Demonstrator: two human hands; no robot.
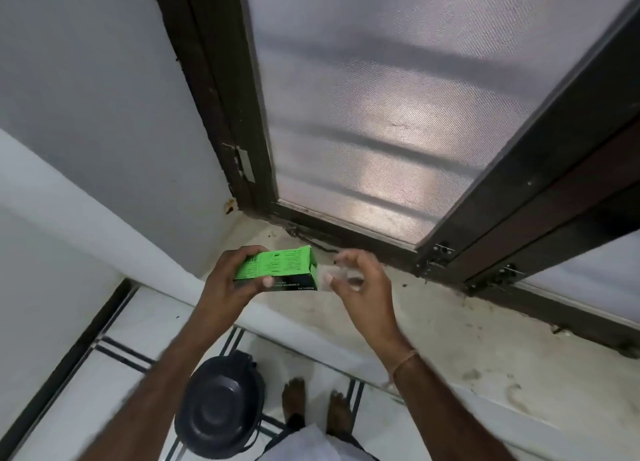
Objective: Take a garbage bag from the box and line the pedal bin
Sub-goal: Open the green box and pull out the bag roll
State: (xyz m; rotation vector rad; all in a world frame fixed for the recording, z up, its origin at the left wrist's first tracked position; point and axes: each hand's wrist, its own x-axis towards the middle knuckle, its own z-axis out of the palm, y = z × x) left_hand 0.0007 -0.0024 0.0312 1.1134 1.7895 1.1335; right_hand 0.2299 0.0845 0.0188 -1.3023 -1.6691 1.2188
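Note:
My left hand (228, 280) grips a small green box (280, 266) of garbage bags, held level above the window sill. My right hand (360, 284) is just to the right of the box's end, fingers curled; something pale and blurred sits between its fingertips, and I cannot tell what it is. The black pedal bin (218, 408) stands on the floor below my arms, lid down.
A dusty stone sill (433, 329) runs under a dark-framed window with frosted glass (398, 114). White walls enclose the left side. My bare feet (315, 405) stand on white tiles with dark lines, right of the bin.

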